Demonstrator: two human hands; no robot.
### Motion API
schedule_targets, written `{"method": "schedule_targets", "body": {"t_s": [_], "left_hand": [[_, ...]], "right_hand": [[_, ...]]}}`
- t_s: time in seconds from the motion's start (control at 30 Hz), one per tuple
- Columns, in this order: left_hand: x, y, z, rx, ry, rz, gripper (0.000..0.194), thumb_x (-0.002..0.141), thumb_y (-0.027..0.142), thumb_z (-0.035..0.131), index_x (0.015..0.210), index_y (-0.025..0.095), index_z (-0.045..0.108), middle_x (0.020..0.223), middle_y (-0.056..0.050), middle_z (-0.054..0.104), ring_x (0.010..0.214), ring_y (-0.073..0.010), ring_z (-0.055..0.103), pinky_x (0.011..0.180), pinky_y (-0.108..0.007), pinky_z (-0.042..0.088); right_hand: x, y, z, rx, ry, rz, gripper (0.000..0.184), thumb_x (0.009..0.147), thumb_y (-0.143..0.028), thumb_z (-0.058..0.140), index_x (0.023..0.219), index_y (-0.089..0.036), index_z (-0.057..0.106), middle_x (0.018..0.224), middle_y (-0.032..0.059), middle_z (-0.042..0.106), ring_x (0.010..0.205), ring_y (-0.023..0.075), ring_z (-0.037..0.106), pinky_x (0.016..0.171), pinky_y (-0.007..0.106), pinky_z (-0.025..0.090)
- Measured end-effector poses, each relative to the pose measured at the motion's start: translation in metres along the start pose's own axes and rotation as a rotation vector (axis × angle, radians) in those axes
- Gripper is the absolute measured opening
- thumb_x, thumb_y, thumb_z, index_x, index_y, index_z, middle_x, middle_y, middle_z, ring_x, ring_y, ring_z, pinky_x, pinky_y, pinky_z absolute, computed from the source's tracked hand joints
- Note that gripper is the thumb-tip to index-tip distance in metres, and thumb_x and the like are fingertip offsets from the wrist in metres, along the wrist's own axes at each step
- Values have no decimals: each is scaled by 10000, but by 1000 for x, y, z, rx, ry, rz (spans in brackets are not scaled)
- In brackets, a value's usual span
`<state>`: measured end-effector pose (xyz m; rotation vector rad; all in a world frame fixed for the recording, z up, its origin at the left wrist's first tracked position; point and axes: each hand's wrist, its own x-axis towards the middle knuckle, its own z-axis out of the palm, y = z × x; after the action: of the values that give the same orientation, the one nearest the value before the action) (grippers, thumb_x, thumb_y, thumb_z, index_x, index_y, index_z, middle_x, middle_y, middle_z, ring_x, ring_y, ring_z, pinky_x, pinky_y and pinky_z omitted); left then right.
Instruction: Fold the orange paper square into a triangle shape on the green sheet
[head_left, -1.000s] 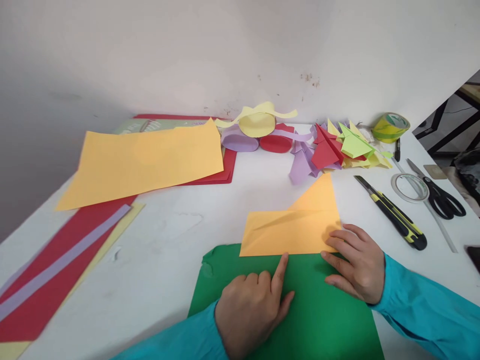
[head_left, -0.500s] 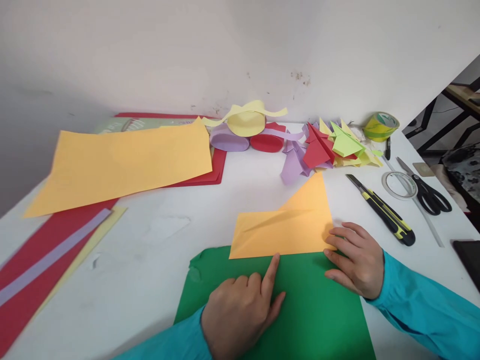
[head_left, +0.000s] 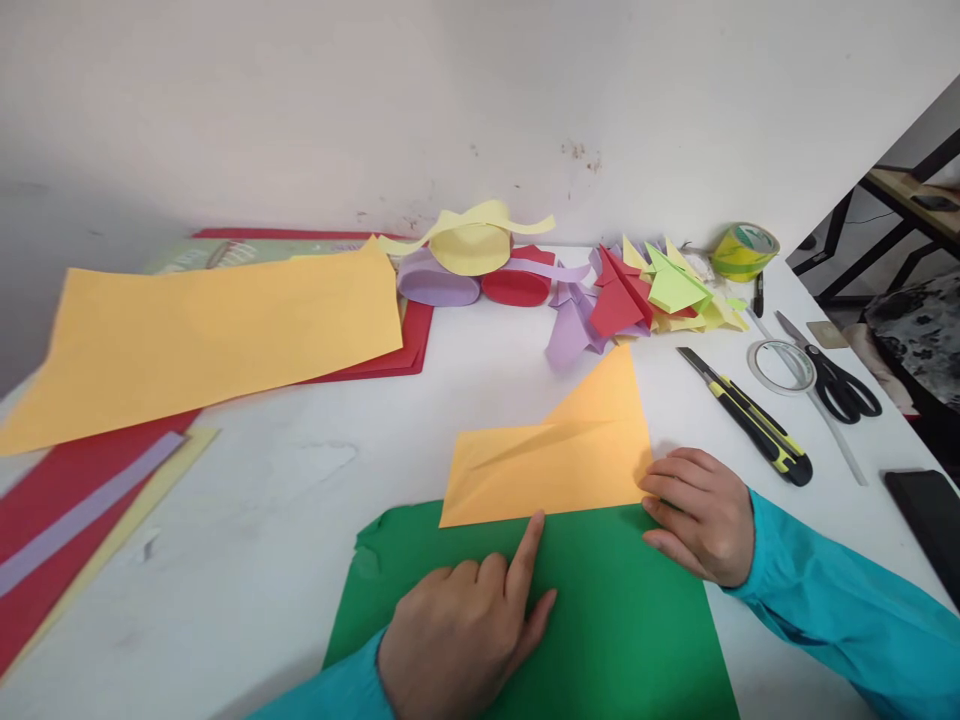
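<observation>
A folded orange paper [head_left: 555, 465] lies on the table, its lower edge over a green sheet [head_left: 607, 610]. One pointed flap of it stretches toward the wall at the upper right. My left hand [head_left: 465, 630] has its index finger stretched to the paper's lower edge. Its thumb is out and the other fingers are curled, with nothing held. At the paper's lower right corner, my right hand [head_left: 701, 515] rests its fingertips by the edge, fingers extended and not wrapped around anything.
On the right lie a utility knife [head_left: 746, 415], a tape roll [head_left: 781, 367], scissors [head_left: 832, 375] and a black flat object [head_left: 926, 520]. Folded paper planes [head_left: 622, 295] and paper loops [head_left: 472, 250] sit by the wall. A large orange sheet [head_left: 217, 335] covers red paper [head_left: 97, 490] on the left.
The head view has turned to the right, so everything slides left in the picture. Both hands stay at the folded orange paper, which keeps its shape.
</observation>
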<state>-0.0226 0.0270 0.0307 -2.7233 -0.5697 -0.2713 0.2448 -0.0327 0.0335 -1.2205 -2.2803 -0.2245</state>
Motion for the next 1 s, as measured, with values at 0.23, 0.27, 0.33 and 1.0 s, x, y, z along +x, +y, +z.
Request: {"method": "schedule_targets", "body": {"t_s": [0.23, 0.27, 0.33, 1.0], "left_hand": [[1, 0, 1, 24, -4, 0, 423, 802, 406, 554, 1098, 129, 674, 483, 39, 464, 382, -138, 487, 383, -258, 350], [1, 0, 0, 25, -3, 0, 422, 802, 408, 554, 1097, 131, 675, 482, 39, 464, 381, -137, 486, 383, -259, 349], [1, -1, 0, 25, 0, -2, 420, 800, 404, 555, 1093, 129, 677, 479, 40, 460, 380, -137, 484, 382, -259, 347], [1, -1, 0, -5, 14, 5, 397, 886, 305, 418, 1117, 89, 658, 486, 31, 453, 379, -159, 495, 371, -284, 352]], "right_hand": [[1, 10, -5, 78, -44, -68, 87, 808, -135, 555, 822, -112, 638, 932, 111, 676, 881, 230, 593, 712, 397, 508], [1, 11, -6, 88, -41, -69, 82, 795, -114, 558, 817, -108, 637, 929, 114, 676, 879, 230, 597, 706, 392, 510], [1, 11, -6, 107, -32, -70, 83, 776, -86, 560, 804, -103, 636, 925, 117, 680, 874, 230, 602, 693, 386, 514], [-4, 19, -10, 268, 1, -14, 164, 784, -57, 512, 849, -109, 653, 956, 128, 706, 948, 234, 626, 750, 384, 571]]}}
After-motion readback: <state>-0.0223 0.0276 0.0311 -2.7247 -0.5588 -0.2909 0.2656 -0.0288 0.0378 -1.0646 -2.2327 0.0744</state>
